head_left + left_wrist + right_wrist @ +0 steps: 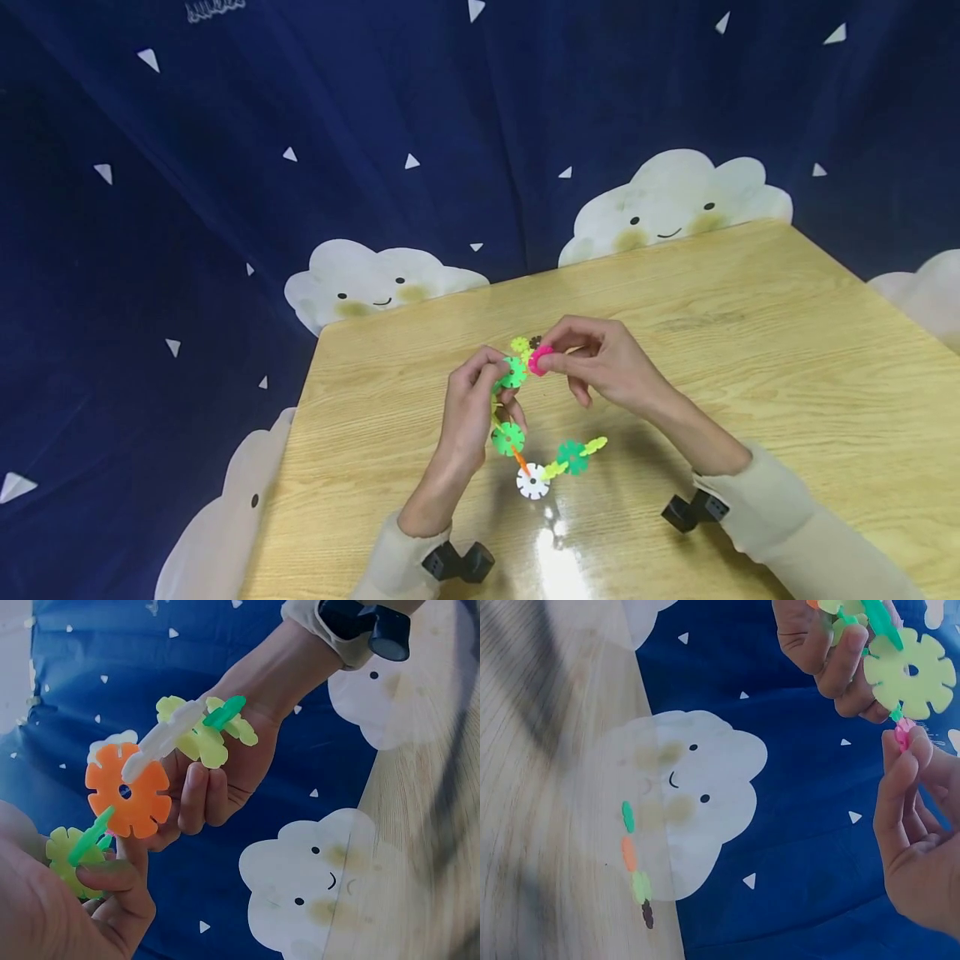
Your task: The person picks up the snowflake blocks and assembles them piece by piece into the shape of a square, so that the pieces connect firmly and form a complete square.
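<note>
A chain of notched plastic discs in several colours hangs from my left hand, whose thumb and fingers pinch a green snowflake disc. Lower along the chain come another green disc, an orange one seen edge-on, a white disc and a teal disc. My right hand pinches a pink disc between thumb and fingertips. In the right wrist view that pink disc meets the chain's end, right below a yellow-green disc. An orange disc faces the left wrist camera.
A short joined row of discs, green, orange, yellow-green and dark brown, shows against the table in the right wrist view. The wooden table ends at a dark blue curtain printed with clouds and triangles.
</note>
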The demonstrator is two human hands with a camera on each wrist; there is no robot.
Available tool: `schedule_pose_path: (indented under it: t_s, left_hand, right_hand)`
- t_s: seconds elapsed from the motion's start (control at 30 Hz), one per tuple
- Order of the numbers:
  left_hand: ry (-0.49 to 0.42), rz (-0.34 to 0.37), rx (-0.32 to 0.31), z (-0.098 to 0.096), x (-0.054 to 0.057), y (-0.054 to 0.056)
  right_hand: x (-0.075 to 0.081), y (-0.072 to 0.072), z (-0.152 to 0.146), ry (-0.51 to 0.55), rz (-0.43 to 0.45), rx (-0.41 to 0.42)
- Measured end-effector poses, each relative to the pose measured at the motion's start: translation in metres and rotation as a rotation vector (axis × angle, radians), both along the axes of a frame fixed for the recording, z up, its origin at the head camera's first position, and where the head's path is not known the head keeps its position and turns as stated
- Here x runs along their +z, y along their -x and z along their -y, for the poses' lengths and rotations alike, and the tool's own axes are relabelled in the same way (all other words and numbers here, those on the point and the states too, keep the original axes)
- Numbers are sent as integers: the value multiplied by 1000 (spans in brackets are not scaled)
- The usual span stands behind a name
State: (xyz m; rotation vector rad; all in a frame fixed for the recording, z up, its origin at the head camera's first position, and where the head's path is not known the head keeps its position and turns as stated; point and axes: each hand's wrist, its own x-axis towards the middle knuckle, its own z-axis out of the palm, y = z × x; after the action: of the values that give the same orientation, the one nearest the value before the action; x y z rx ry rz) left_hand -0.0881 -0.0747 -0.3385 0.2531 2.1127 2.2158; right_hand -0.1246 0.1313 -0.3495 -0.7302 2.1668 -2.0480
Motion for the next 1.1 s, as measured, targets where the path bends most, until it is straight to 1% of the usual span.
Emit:
schedule_pose_path:
  t_s: [0.13, 0.33, 0.6, 0.77, 0.93, 1.1]
  left_hand:
    - [-6, 4, -22, -1, 0, -1]
    - [1, 13, -45, -2, -1, 0]
    - [-2, 42, -70, -2, -2, 0]
    - [-22, 54, -75, -2, -3, 0]
    - [-10, 58, -73, -1, -3, -1]
    - [1, 61, -57, -1, -3, -1]
  right_hand:
    - [1, 0, -1, -8, -21, -17]
    - [2, 0, -1, -20, -76, -10]
    - [2, -5, 2, -36, -94, -52]
    - [1, -8, 7, -23, -163, -77]
    - [-3, -10, 13, 26, -235, -79]
    - [-7, -12, 17, 46, -307, -71]
